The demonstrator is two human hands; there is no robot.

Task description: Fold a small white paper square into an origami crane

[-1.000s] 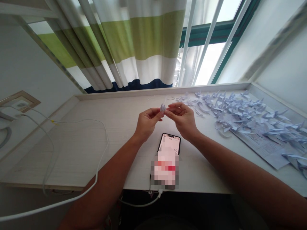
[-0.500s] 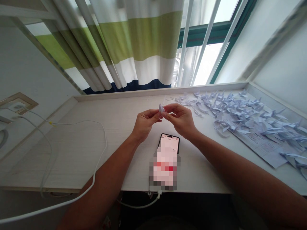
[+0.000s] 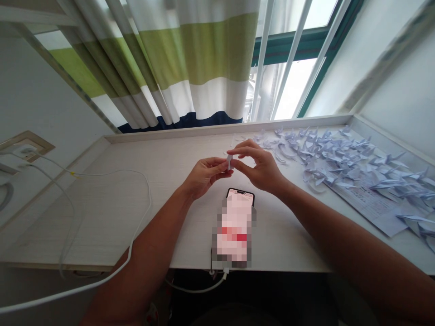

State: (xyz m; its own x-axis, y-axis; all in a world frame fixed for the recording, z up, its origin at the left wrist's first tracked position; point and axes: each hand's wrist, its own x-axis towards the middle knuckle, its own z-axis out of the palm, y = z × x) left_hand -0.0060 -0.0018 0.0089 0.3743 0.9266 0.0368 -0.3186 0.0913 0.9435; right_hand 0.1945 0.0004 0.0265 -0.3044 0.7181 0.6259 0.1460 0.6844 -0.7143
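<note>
Between my two hands, above the white desk (image 3: pixel 136 213), is a small piece of folded white paper (image 3: pixel 229 161). My left hand (image 3: pixel 206 175) pinches it from the left between thumb and fingers. On the other side, my right hand (image 3: pixel 260 165) has its thumb and fingertips closed on the paper's right edge. The fingers partly cover the paper, so its exact folds cannot be made out. Just below the hands a phone (image 3: pixel 237 226) lies face up, its lit screen largely blurred.
Many folded paper cranes (image 3: pixel 333 154) are heaped along the desk's right side, some on a printed sheet (image 3: pixel 370 206). A white cable (image 3: pixel 147 190) loops across the left, from a wall socket (image 3: pixel 25 147). A striped curtain (image 3: pixel 214 50) hangs behind the desk.
The folded paper has turned and now shows a narrower side. My right hand's fingers have lifted and spread slightly; my left hand has shifted a little left and turned.
</note>
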